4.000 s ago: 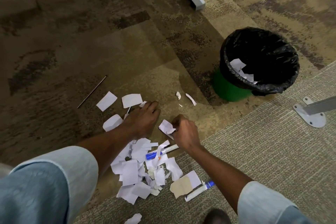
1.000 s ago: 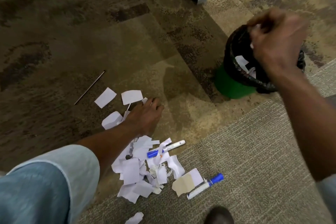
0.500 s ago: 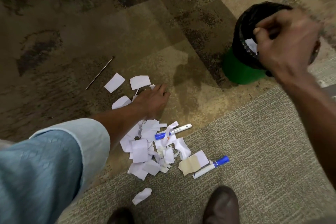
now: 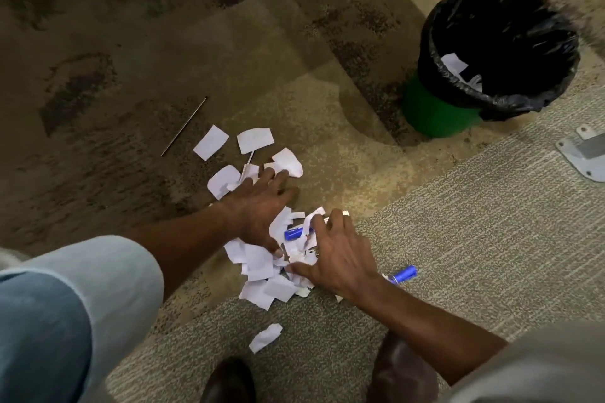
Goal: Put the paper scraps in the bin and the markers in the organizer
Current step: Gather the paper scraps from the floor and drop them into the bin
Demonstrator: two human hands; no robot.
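A heap of white paper scraps (image 4: pixel 262 267) lies on the carpet in front of me. My left hand (image 4: pixel 262 203) rests flat on its far side, fingers spread. My right hand (image 4: pixel 340 255) lies spread over the heap's right part, empty as far as I can see. Between the two hands shows the blue cap of one marker (image 4: pixel 293 233). A second marker's blue cap (image 4: pixel 404 274) sticks out right of my right wrist. The green bin (image 4: pixel 435 114) with a black liner stands at the upper right with a few scraps inside. No organizer is in view.
A thin dark rod (image 4: pixel 184 126) lies on the carpet left of the scraps. A grey metal furniture foot (image 4: pixel 582 157) sits at the right edge. One stray scrap (image 4: pixel 265 337) lies near my two dark shoes (image 4: pixel 229 383) at the bottom.
My right hand has come down from above the bin to the scrap heap and spread open over it. My left hand has stayed on the heap. The view tilted down.
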